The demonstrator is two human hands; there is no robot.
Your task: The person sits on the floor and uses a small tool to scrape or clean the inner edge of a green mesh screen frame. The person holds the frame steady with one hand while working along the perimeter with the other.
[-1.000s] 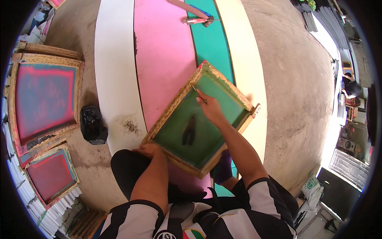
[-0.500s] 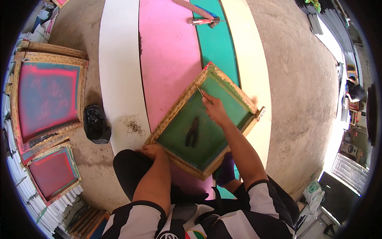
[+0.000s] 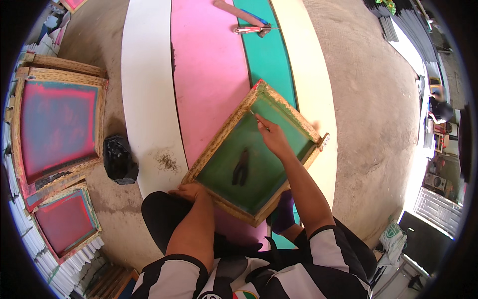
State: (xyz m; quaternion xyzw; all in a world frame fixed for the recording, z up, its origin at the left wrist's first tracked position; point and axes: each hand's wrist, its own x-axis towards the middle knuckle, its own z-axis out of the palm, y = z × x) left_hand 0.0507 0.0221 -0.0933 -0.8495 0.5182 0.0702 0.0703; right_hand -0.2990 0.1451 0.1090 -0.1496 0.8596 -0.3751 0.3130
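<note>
A wooden-framed printing screen [image 3: 214,144] with green mesh lies tilted across my lap and the striped board. My left hand [image 3: 189,192] is closed on its lower left corner. My right hand [image 3: 271,134] is over the mesh, pinching a thin, pointed metal tool [image 3: 253,113]. The tool's tip is by the inner edge of the upper left frame bar; its handle is mostly hidden in my fingers. Dark pliers [image 3: 241,168] rest on the mesh below my right hand.
A hammer [image 3: 239,12] and a red-handled screwdriver [image 3: 247,30] lie at the board's far end. Thin scraps [image 3: 167,161] lie on the white strip [image 3: 149,99]. Left of it sit a black bag [image 3: 118,162] and red-blue screens [image 3: 59,124]. Another person [image 3: 439,108] is at far right.
My right hand has drawn the tool's tip slightly right and down, away from the upper left frame bar. My left hand keeps its hold on the corner.
</note>
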